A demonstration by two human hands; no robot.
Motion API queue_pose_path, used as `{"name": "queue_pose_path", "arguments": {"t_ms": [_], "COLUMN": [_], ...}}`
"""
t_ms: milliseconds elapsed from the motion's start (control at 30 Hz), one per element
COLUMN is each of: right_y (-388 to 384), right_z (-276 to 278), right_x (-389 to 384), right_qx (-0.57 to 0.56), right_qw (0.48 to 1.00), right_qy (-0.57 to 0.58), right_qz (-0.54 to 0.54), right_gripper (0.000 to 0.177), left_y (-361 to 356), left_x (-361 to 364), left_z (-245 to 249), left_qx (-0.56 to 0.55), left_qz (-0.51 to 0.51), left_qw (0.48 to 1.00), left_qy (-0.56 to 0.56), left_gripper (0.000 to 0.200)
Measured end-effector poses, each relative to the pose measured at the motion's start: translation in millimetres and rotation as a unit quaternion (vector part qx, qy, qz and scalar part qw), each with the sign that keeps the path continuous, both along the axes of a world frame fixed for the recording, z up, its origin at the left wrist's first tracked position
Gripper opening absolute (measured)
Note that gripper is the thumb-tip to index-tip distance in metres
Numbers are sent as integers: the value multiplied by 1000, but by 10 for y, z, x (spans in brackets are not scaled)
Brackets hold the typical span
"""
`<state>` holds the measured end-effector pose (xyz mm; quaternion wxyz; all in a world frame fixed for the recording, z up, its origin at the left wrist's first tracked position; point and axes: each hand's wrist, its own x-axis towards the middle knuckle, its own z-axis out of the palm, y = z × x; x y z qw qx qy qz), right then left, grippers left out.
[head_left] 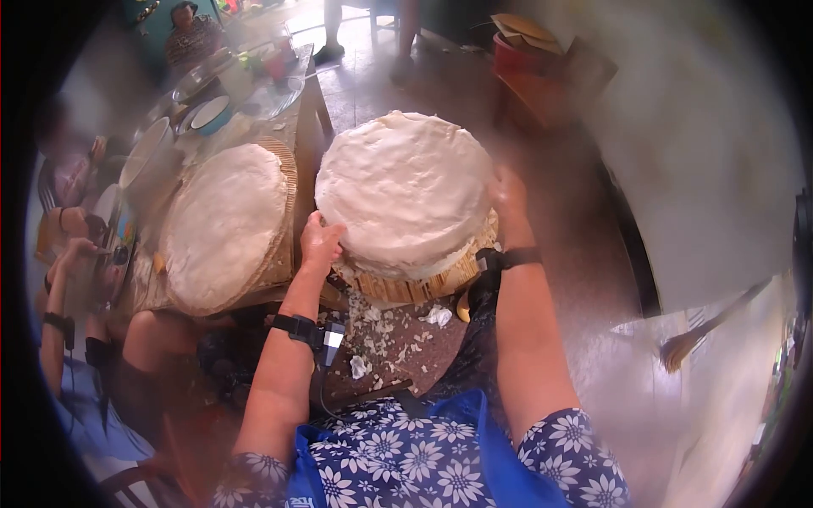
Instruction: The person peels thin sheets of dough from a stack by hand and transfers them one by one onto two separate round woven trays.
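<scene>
We look down on two thick, white, doughy slabs, soft and slightly wrinkled. The first, the white slab [402, 186], lies ahead of us between our two hands, broad face up; it is nearly round, with no clear long axis. Beneath it shows a ribbed, straw-coloured mat [423, 286]. Our left hand [321, 241] holds the near left edge, thumb and fingers curled in narrowly at the rim. Our right hand [509, 199] is against the right edge, blurred; we cannot tell how its fingers close. To the left, the second slab [224, 224], seemingly oval, its length running away from us, lies on another ribbed mat [286, 169] on the table [294, 118]. Pale scraps [373, 326] litter the brown surface below.
</scene>
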<state>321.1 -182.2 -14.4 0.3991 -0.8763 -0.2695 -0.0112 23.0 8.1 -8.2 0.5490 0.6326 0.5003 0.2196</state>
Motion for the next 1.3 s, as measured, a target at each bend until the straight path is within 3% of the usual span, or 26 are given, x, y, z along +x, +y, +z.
{"name": "queue_pose_path", "arguments": {"t_ms": [67,167,300,400,567,667,800,833,933,967,1067,1200,1300], "right_y": [22,36,178,138,129,128,140,152,270,323,568,881,1106], "right_z": [-168,-103,-493,-120,17,143,167,206,374,393,442,500,513], "right_x": [68,49,316,25,-47,-149,-236,-281,-474,-577,-1065,-1835,-2246], "right_qx": [61,4,-10,-66,-98,-124,-114,-92,0,30,113,135,114], "right_qw": [998,999,996,997,994,991,988,987,989,987,974,942,919], "right_qy": [6,-17,-62,-44,-41,-45,-95,-128,-145,-151,-124,17,148], "right_qz": [20,34,62,10,6,-1,-35,-27,12,44,153,306,348], "right_gripper": [38,37,38,39,41,41,38,34,27,25,19,15,17], "left_y": [79,364,113,72,-20,-82,25,-50,-154,-139,-162,156,474], "left_x": [-18,-41,37,67,89,48,-15,-89,-407,-509,-1086,-1955,-2599], "left_z": [-155,-670,-401,-328,-198,-102,-293,-123,379,298,752,876,690], "left_qx": [36,175,142,116,93,103,231,246,78,121,-65,49,121], "left_qz": [11,5,31,33,56,32,25,30,-93,-99,-94,138,286], "left_qw": [999,983,988,991,988,991,968,967,992,978,951,943,906], "left_qy": [18,63,45,54,106,78,91,63,-39,-139,-288,-299,-287], "left_gripper": [41,42,52,59,73,76,74,65,56,47,35,34,42]}}
